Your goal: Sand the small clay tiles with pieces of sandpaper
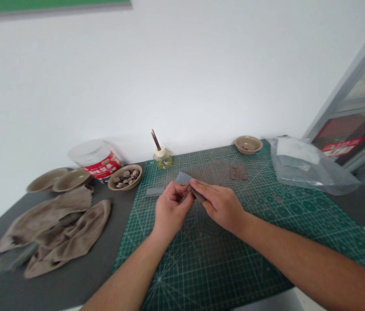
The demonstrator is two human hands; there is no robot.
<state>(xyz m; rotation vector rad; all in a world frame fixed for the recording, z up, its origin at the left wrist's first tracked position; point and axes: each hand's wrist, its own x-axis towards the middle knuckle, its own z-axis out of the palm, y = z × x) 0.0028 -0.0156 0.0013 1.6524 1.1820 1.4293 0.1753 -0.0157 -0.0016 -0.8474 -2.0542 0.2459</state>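
Both my hands are together above the green cutting mat [221, 255]. My left hand [171, 211] pinches a grey sheet, possibly abrasive paper [184, 178], at its fingertips. My right hand [219, 205] meets it there, with a small dark piece [198, 195] showing under its fingers. My fingers hide most of that piece, so its shape is unclear. Just left of my left hand, a grey strip [154, 191] lies on the mat. A flat brown piece [238, 172] rests farther back on the mat.
A beige bowl of small brown pieces [125, 177] and a plastic tub with a red label [96, 160] stand at back left. Nearby are two beige dishes [46, 179], brown cloths [49, 229], a glass jar holding a stick [163, 157], another bowl [249, 144] and a plastic bag [308, 166].
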